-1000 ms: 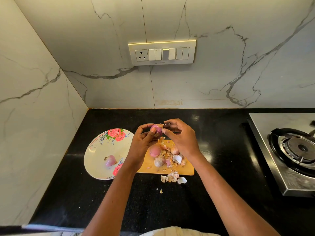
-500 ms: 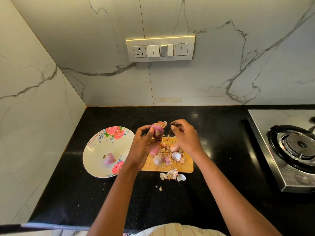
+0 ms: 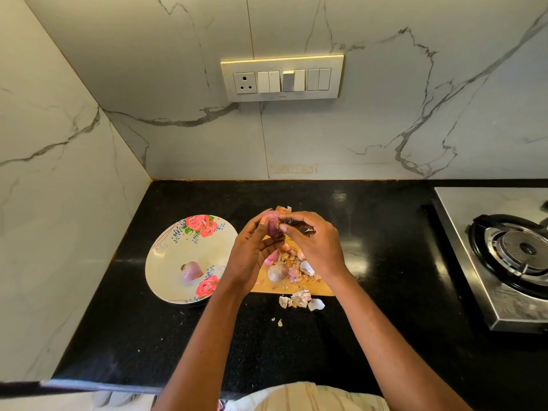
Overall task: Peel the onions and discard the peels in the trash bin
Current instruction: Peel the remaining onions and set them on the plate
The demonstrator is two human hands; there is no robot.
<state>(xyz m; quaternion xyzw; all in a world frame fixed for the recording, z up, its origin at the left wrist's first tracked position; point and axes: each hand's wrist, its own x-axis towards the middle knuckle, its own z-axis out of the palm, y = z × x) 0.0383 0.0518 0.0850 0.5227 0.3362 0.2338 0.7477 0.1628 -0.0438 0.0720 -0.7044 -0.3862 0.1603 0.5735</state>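
Onion (image 3: 272, 223) skin is curling up in a dry flap at the far top of the bulb, which the left hand (image 3: 248, 256) is holding above the far edge of the wooden cutting board (image 3: 292, 287). Thumb and fingers of that hand are curling round the bulb from the left and below. Its long axis appears to be standing roughly upright, tilting a little away toward the wall, though the hands are hiding most of it. The right hand (image 3: 314, 244) is meeting the bulb from the right, fingertips bunching together and pinching at the skin on its side.

On the board below the hands a pale unpeeled onion (image 3: 277, 272) is lying among loose peels (image 3: 296, 264); whether other bulbs are sitting among them cannot be told. More peels are lying on the black counter (image 3: 385, 226) just in front of the board. Left of the board, on the floral plate (image 3: 169, 262), a peeled onion (image 3: 191, 270) is lying on its side, its stem end pointing left and away. A gas stove (image 3: 510, 253) is sitting at the right edge.
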